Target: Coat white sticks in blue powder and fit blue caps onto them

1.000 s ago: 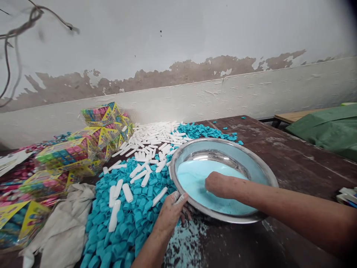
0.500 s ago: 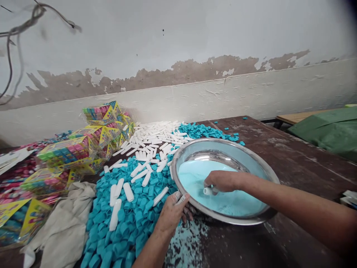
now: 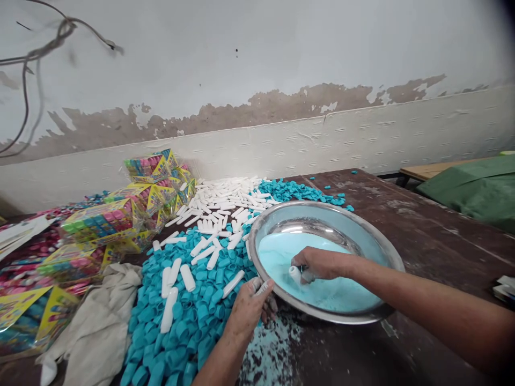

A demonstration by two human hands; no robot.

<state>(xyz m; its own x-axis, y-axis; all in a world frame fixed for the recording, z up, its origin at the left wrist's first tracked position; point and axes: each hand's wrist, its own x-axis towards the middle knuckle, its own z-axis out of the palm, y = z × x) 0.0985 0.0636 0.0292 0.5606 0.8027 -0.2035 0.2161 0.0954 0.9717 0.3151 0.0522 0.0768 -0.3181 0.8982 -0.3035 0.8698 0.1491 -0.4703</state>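
Head camera view: a white tube point(image 3: 295, 274) is held by the right hand point(image 3: 316, 264), its fingers closed around the piece just left of the centre of a metal bowl point(image 3: 387, 244). The tube's open end is turned toward about ten o'clock, and its lower part is hidden by the fingers and pale blue powder point(image 3: 277, 249), which is spread across the bowl's floor. The bowl's outer rim is touched by the left hand point(image 3: 250, 303) at eight o'clock; the thumb is laid near the edge, and the fingers are partly hidden below, so whether the rim is pinched cannot be told. From the bowl's centre, a heap of teal caps point(image 3: 189, 311) is seen at nine o'clock, with a few white pieces point(image 3: 169, 310) scattered on it. More white tubes point(image 3: 225, 190) are piled at ten to eleven o'clock, and a smaller teal pile point(image 3: 292, 190) is spread at eleven. Colourful packs point(image 3: 100, 220) are stacked farther off at ten, and a beige cloth point(image 3: 100, 327) is crumpled at eight to nine. The dark table point(image 3: 434, 246) is smeared with powder at seven o'clock.
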